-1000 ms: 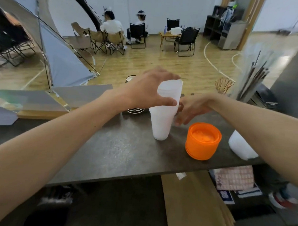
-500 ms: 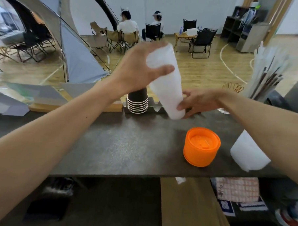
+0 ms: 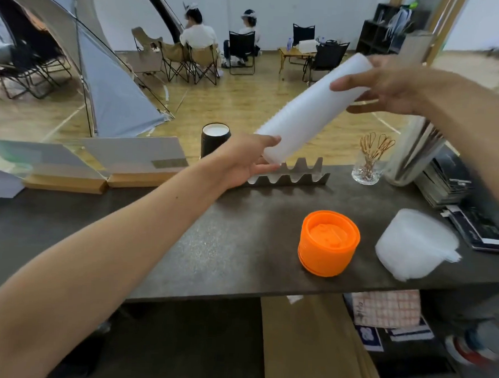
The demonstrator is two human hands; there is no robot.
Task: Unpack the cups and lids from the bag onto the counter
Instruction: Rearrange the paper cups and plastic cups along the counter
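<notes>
A long stack of white translucent cups [image 3: 311,111] slants in the air above the back of the dark counter [image 3: 211,244]. My right hand [image 3: 390,86] grips its raised far end. My left hand [image 3: 246,160] cups its lower end from below, just over a zigzag metal rack [image 3: 297,176]. A stack of orange lids [image 3: 329,243] stands on the counter near the front edge. To its right lies a stack of clear lids in thin wrap [image 3: 414,244]. No bag shows apart from that wrap.
A stack of black paper cups [image 3: 215,138] stands behind my left hand. A glass of gold stirrers [image 3: 368,168], a straw jar [image 3: 415,156] and magazines [image 3: 446,183] crowd the right rear. Wooden-based sign holders [image 3: 115,165] line the left rear. Cardboard [image 3: 315,349] leans below the counter.
The white cup stack left the counter, where it stood upright, and tipped over to a slant. My right hand rose to its upper end and my left hand dropped to its lower end.
</notes>
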